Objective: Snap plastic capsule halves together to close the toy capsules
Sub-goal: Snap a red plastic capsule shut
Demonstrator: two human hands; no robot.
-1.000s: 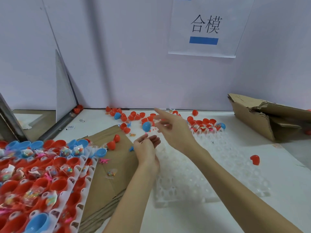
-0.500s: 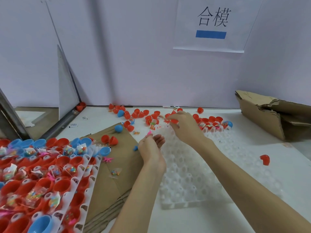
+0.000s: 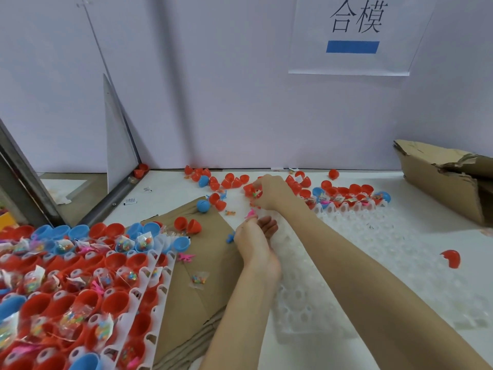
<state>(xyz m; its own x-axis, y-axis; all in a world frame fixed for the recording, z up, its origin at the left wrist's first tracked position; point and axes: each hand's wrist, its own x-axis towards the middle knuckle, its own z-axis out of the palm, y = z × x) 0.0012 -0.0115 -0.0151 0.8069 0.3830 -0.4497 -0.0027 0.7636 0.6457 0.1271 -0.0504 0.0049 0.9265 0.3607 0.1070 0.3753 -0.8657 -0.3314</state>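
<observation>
Your right hand (image 3: 269,192) is way out at the far pile of red capsule halves (image 3: 293,184), fingers pinching one, while your left hand (image 3: 254,233) sits nearer, pinching a pink toy (image 3: 250,214).

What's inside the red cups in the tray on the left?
Some red cups in the white tray hold small clear bags of colourful bits; others look empty. Underneath the bags is hidden.

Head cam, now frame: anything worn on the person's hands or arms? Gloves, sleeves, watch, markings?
Nothing visible. The left hand and right hand are bare, no gloves or rings that can be made out. Both forearms are bare up to the frame edge: no sleeves, watch, bands or markings in view.
</observation>
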